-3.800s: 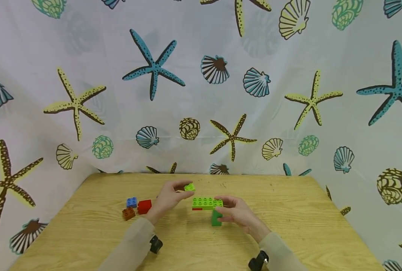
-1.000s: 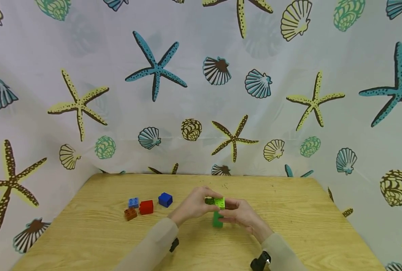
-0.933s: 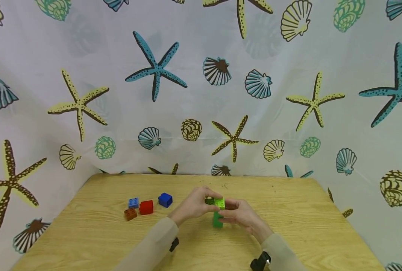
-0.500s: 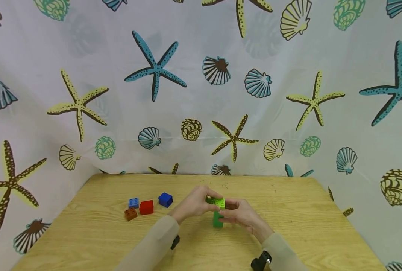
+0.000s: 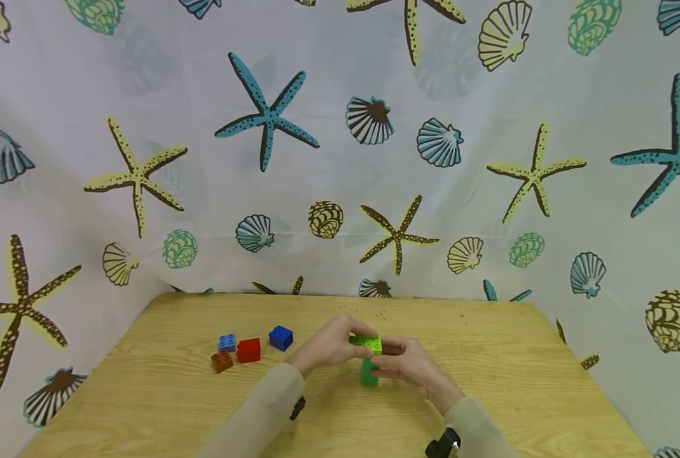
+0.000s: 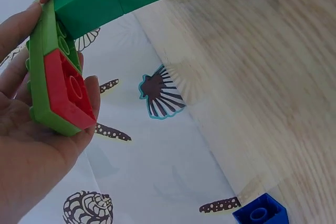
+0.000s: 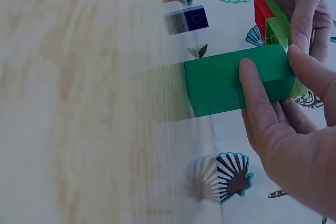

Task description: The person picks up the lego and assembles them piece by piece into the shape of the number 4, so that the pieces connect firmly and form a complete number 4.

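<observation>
Two stacked green bricks [image 7: 215, 85] stand on the table as a tower. A long lime-green studded piece [image 6: 38, 72] tops them and juts out to the left, with a red brick [image 6: 62, 88] fixed under its overhang. My left hand [image 5: 335, 346] grips the lime piece at the overhanging end, hiding most of its top in the head view. My right hand [image 5: 411, 367] holds the tower from the right, a finger along the upper green brick and the thumb close to the lime edge. The two hands nearly meet at the tower's top.
To the left lie a dark blue brick [image 5: 281, 338], a red brick [image 5: 249, 350], a light blue brick [image 5: 227, 342] and a brown brick [image 5: 222, 362]. The wooden table [image 5: 517, 381] ends against a patterned cloth [image 5: 328, 172] at the back.
At first my left hand held a small lime brick apart from the tower; it has since moved right onto the lime top, uncovering the dark blue brick. Over the last second, hands barely move.
</observation>
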### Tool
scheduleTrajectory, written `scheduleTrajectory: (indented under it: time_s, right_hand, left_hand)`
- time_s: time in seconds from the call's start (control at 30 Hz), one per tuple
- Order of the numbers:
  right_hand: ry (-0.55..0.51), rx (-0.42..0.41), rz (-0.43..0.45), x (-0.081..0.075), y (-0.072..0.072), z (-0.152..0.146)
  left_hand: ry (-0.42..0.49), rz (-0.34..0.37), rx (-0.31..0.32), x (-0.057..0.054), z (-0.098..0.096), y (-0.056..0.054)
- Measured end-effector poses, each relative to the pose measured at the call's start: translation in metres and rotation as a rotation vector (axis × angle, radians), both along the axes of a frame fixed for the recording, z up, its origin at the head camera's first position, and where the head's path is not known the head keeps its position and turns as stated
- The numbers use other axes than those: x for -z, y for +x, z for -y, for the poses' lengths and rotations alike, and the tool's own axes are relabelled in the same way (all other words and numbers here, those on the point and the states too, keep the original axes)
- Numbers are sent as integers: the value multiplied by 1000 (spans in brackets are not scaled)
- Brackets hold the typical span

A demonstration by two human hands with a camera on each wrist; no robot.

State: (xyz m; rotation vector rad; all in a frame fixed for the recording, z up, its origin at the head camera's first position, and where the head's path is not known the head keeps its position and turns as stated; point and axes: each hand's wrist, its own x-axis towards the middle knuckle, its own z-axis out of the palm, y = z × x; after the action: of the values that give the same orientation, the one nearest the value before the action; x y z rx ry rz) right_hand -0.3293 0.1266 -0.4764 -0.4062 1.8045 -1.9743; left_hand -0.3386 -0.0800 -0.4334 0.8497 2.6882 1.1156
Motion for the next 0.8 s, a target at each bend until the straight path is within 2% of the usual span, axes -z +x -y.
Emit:
scheduleTrajectory:
  time_s: [0.17,0.4,0.5,0.57,0.7,0.8]
  right_hand:
    - [-16,-4,-5,2,1,0]
    - [-41,8,2,4,2,0]
    - [-37,32,3,5,2,0]
    - [-36,44,-2,5,3,0]
    - [-34,61,-5,4,2,-1]
    - [-37,62,-3,3,1,-2]
  left_hand:
    - [-44,-58,43,4,2,-2]
    - [-16,-42,57,3,8,-1]
    - [13,-42,38,2,12,1]
    - [67,-38,21,1,16,0]
    - [162,-29,-28,-3,26,-1]
    - [192,1,-73,-4,35,-1]
